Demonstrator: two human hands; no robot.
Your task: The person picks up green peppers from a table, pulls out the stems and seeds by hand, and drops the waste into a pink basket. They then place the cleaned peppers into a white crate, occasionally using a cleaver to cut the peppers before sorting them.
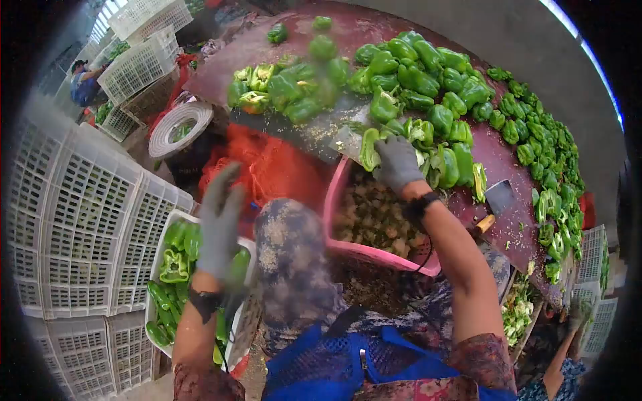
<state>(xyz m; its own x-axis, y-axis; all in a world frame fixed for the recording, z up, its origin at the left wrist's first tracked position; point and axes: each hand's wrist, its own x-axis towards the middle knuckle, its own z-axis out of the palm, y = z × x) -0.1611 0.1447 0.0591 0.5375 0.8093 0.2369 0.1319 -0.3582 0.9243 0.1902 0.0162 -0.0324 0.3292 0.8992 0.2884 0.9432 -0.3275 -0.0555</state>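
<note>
One cut pepper [368, 151], at the far edge of the pink basket [374, 254], grasped by my right hand [398, 162]. One left hand [223, 230], fingers spread, apparently unladen, over the white crate [246, 304]. I judge a loose pinch could drop the pepper.

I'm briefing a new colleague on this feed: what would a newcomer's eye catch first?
Probably the sweep of green peppers curving across the maroon table to the right. Next, the pink basket of pale scraps at the centre, the gloved right hand holding a cut pepper by its far rim. Stacked white crates fill the left side.
</note>
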